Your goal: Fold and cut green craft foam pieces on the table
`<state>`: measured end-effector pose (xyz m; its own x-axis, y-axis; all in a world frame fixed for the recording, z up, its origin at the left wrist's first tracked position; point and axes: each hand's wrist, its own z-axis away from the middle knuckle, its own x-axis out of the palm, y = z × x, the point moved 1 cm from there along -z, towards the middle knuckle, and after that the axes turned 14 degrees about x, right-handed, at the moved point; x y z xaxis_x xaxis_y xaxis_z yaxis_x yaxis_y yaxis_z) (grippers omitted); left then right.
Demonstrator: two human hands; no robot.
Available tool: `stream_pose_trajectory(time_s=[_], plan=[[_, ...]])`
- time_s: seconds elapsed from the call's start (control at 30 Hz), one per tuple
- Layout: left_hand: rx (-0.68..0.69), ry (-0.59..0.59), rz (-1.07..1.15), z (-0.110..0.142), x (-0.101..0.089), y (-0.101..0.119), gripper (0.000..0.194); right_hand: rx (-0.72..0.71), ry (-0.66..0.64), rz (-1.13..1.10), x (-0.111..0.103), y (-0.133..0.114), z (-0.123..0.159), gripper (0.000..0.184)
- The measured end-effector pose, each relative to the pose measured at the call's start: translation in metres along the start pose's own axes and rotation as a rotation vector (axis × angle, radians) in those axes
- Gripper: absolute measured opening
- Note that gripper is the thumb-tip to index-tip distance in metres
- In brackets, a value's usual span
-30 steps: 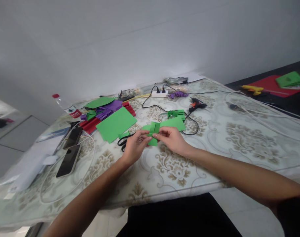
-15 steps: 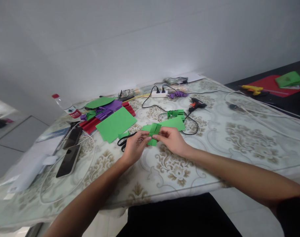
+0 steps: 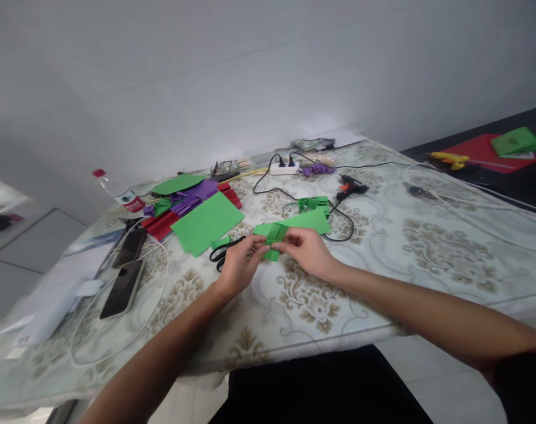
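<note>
A person seated at a table, bare hands nearly meeting above the patterned cloth, pinches a small green piece between thumbs and fingers. The left hand grips its left side; the right hand grips its right. The piece, which looks like folded paper, sits between the fingertips, its upper part spread above the thumbs and a short end hanging below. How many layers lie under the fingers cannot be made out.

By its look the piece is almost weightless, thin and pliant, stiff enough to stand out from the grip and likely to keep a crease. It seems more prone to crumple or tear along a fold than to slip. A light fingertip pinch on the flat sides, close to the fold, would suit it best; the loose upper part would bend under pressure.

A green strip lies just beyond the right hand. Black-handled scissors rest beside the left, with green sheets past them. Farther back, a glue gun lies near cut green scraps.
</note>
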<state>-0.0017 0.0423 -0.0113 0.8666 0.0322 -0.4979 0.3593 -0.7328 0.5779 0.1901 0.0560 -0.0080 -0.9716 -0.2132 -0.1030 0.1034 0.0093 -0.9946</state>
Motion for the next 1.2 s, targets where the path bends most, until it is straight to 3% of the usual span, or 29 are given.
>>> stream_pose_trajectory(time_s=[0.13,0.53,0.87,1.2], plan=[[-0.025,-0.009,0.021,0.000,0.000,0.000,0.020,-0.004,-0.004,0.013,0.000,-0.001,0.001,0.046],[0.098,-0.104,-0.171,-0.005,-0.003,0.012,0.015,0.040,-0.051,-0.006,0.003,-0.005,0.003,0.044],[-0.019,-0.050,-0.033,-0.004,-0.004,0.007,0.019,0.126,-0.136,-0.151,0.006,-0.007,0.005,0.042],[-0.060,-0.033,-0.009,-0.004,-0.003,0.006,0.021,0.099,-0.149,-0.136,0.006,-0.006,0.006,0.043]])
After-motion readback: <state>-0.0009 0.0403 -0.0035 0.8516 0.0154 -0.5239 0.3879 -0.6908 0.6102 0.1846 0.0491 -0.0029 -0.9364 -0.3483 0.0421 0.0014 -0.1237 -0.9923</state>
